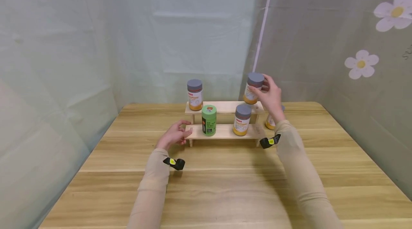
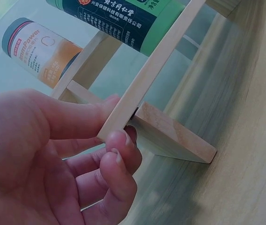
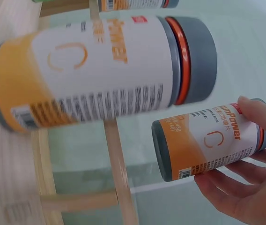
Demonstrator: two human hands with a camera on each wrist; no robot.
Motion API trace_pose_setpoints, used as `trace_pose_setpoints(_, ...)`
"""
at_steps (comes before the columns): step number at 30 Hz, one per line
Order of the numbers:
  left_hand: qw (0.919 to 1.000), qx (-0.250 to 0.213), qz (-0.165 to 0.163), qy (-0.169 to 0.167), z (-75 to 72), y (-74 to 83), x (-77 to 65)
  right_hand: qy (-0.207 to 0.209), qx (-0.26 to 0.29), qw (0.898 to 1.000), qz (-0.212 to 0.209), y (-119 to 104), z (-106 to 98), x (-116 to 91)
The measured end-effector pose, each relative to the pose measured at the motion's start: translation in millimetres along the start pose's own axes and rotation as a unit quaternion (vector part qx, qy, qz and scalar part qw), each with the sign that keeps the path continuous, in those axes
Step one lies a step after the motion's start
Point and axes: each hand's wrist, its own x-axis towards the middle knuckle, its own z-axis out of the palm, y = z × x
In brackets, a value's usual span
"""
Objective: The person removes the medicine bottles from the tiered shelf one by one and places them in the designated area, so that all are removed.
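My left hand (image 1: pixel 173 135) pinches the left end of the lower board of a two-tier wooden rack (image 1: pixel 222 132), thumb on top and fingers beneath. My right hand (image 1: pixel 271 96) grips a supplement bottle (image 3: pixel 212 138) with a grey cap and white-orange label. In the head view it appears at the right end of the upper board (image 1: pixel 225 106), and its base looks slightly raised off the wood. A green canister (image 1: pixel 209 121) and a similar grey-capped bottle (image 1: pixel 242 120) stand on the lower board. Another such bottle (image 1: pixel 195 95) stands at the upper board's left end.
One more grey-capped bottle (image 1: pixel 270 122) stands on the wooden table (image 1: pixel 219 186) right of the rack, partly hidden by my right hand. Pale curtains (image 1: pixel 206 25) hang behind the table, and a grey curtain with flowers (image 1: pixel 379 96) hangs on the right.
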Motion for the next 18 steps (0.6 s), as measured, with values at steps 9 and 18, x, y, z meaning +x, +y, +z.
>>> trace_pose_setpoints(9, 1.0000, 0.001, 0.000, -0.005, -0.2, -0.3, 3.5, 0.021, 0.001, 1.000, 0.011, 11, -17, -5)
trace_pose_setpoints(18, 1.0000, 0.001, -0.006, -0.005, -1.3, -1.8, 3.6, 0.058, 0.042, 0.997, 0.037, 23, -24, -15)
